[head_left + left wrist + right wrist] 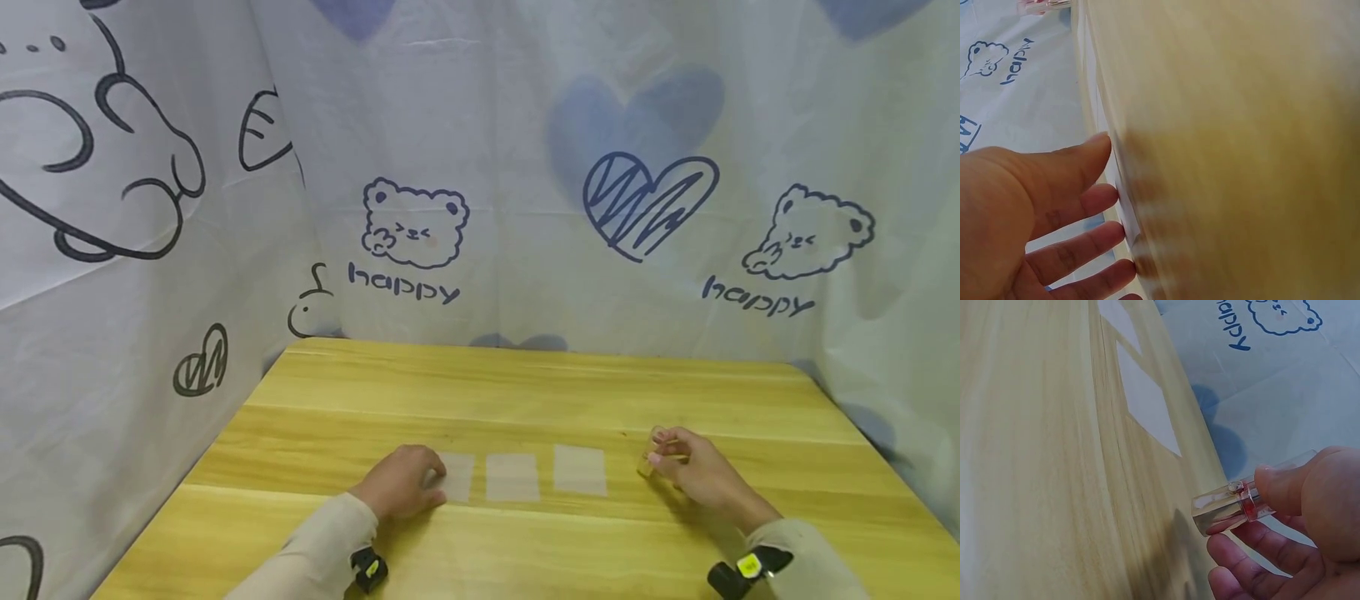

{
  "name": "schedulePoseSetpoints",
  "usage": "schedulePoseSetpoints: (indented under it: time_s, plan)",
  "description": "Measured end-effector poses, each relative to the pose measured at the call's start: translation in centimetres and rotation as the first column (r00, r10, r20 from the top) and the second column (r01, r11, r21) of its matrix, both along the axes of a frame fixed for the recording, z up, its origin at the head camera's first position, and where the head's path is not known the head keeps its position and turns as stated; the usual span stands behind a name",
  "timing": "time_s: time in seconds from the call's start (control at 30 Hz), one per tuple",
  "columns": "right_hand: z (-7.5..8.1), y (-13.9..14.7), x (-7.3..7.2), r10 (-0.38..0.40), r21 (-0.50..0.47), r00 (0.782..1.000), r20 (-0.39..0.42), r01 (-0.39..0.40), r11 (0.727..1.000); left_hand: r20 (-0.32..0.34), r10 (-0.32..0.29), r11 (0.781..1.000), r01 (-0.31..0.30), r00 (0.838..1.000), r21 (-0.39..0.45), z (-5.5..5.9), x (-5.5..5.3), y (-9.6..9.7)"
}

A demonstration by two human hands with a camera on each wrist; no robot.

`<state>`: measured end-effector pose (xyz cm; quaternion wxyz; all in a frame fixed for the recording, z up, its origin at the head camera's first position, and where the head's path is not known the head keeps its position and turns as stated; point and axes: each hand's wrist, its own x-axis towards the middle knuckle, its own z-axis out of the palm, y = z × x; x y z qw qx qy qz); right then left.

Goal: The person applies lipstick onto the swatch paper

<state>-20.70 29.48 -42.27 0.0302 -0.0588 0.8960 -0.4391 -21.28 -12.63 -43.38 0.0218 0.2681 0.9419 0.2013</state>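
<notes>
Three small white paper squares lie in a row on the wooden table: a left square [460, 477], a middle square [512, 477] and a right square [580, 471]. My left hand [401, 483] rests by the left square, its fingertips at that square's left edge. In the left wrist view its fingers are loosely extended and hold nothing. To the right of the row, my right hand [701, 475] pinches a small clear tube [1219, 509] between thumb and fingers. The tube has a shiny metallic end and a reddish band; it looks like a lipstick or gloss tube. Its far end is partly hidden by the thumb.
The wooden table [480, 387] reaches back to a white curtain [517, 292] printed with bears and hearts. Another curtain side [97, 333] hangs along the left edge. At the top of the left wrist view, a pinkish clear item [1041, 6] is cut off.
</notes>
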Motion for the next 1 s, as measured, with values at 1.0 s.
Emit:
schedulePoseSetpoints:
  time_s: [1.0]
  plan:
    - [2.8,-3.9,1.3,0.135,0.063,0.978,-0.161,-0.126,0.99,-0.081,-0.112,0.99,0.118,0.99,0.071,2.8,0.8,2.4]
